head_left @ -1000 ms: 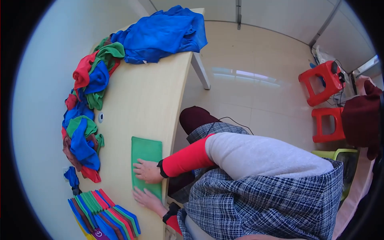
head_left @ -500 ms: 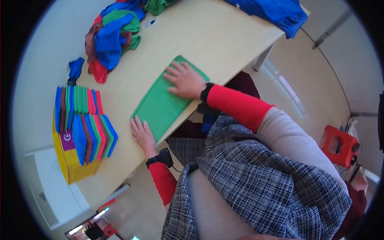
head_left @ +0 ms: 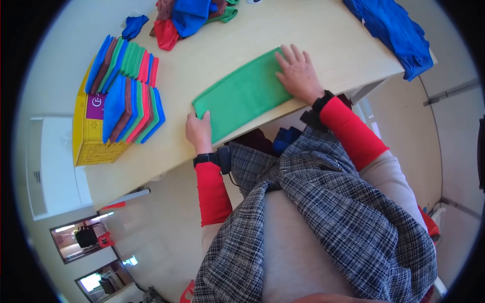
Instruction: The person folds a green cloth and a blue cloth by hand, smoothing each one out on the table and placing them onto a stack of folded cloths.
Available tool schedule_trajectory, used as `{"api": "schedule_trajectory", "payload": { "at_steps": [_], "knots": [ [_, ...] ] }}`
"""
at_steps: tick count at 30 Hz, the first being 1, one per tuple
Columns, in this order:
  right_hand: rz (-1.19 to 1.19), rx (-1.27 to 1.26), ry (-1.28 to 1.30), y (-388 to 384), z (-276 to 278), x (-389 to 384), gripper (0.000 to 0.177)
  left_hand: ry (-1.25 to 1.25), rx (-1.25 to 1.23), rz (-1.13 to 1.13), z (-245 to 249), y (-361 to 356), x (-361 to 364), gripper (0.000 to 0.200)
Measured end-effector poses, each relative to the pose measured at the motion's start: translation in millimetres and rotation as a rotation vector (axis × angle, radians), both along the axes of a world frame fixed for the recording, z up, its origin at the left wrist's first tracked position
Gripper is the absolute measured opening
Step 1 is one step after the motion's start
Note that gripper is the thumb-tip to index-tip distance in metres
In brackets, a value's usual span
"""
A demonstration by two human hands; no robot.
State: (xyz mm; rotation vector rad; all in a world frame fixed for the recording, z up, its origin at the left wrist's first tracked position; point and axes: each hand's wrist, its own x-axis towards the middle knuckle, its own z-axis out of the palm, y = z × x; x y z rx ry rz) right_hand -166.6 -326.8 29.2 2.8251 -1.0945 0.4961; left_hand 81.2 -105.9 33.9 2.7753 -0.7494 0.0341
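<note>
A folded green cloth [head_left: 242, 96] lies flat on the wooden table [head_left: 323, 35], close to its front edge. At the cloth's left end is my left hand [head_left: 199, 130], its thumb apart on the cloth and its other fingers partly hidden at the cloth's edge. My right hand [head_left: 299, 73] rests over the right end, fingers spread, with nothing gripped. To the left, folded cloths in blue, brown, green and red [head_left: 134, 108] stand upright in two rows at a yellow box [head_left: 96, 146].
A heap of loose coloured cloths [head_left: 189, 17] lies at the table's back. Blue cloth [head_left: 391, 33] hangs over the right corner. A small blue bundle [head_left: 134, 26] sits behind the box. Below the table's left side stands a white cabinet [head_left: 58, 166].
The view has turned and shifted. My right hand has moved to the cloth's right end, and my left hand has shifted from lying flat to the left edge with its thumb apart.
</note>
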Motion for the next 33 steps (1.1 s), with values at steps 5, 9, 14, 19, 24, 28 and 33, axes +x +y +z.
{"api": "schedule_trajectory", "payload": {
  "at_steps": [5, 9, 14, 19, 24, 28, 33],
  "knots": [
    [0.257, 0.112, -0.071, 59, 8, 24, 0.073, 0.316, -0.263, -0.116, -11, 6, 28, 0.034],
    [0.325, 0.155, -0.101, 78, 1, 35, 0.080, 0.793, -0.706, -0.154, -6, 18, 33, 0.030],
    [0.364, 0.174, -0.028, 85, 1, 38, 0.087, 1.283, -0.959, -0.138, 8, 33, 45, 0.038],
    [0.415, 0.163, 0.056, 102, 2, 40, 0.094, 1.436, -1.054, -0.043, 10, 45, 65, 0.041],
    [0.385, 0.157, 0.091, 111, -1, 52, 0.098, 1.401, -1.110, -0.037, 34, 42, 62, 0.039],
    [0.409, 0.169, 0.069, 122, -10, 58, 0.098, 1.360, -1.128, -0.143, 63, 26, 33, 0.033],
    [0.457, 0.151, -0.001, 125, -12, 75, 0.093, 1.228, -0.996, -0.370, 95, -44, 14, 0.025]
  ]
}}
